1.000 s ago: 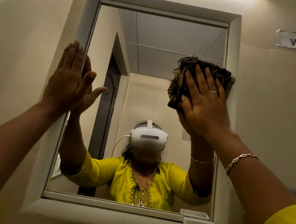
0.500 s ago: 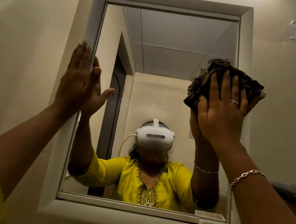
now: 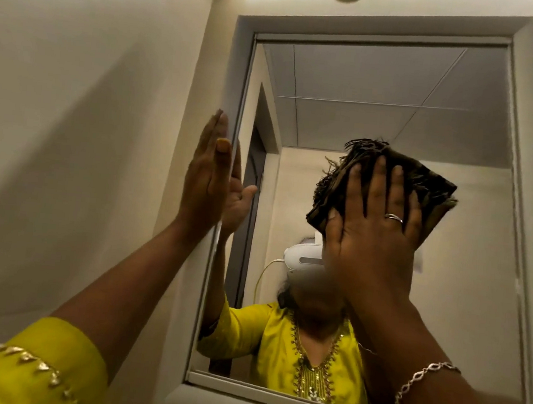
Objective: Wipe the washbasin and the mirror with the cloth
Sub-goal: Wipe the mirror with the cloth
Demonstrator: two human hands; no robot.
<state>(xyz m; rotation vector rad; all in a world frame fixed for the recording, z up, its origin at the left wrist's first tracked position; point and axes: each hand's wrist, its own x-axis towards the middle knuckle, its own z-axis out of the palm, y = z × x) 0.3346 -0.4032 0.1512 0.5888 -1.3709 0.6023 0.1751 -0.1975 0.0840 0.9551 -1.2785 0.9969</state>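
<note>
Your right hand (image 3: 372, 238) presses the cloth (image 3: 432, 191) to the mirror (image 3: 382, 99), fingers (image 3: 377, 180) straight. At nine o'clock, your left hand (image 3: 207, 180) lies flat.

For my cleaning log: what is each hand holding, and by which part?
The right hand presses the dark cloth against the mirror, palm flat over its lower part. The left hand holds nothing.

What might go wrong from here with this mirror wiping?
1. The right hand presses the cloth against the mirror with flat fingers rather than gripping it, so the cloth might slip and drop.
2. The left hand lies flat at the mirror's left edge; if it touches the glass, it may leave smudges there.
3. The cloth's frayed fringe could shed threads on the glass.
</note>
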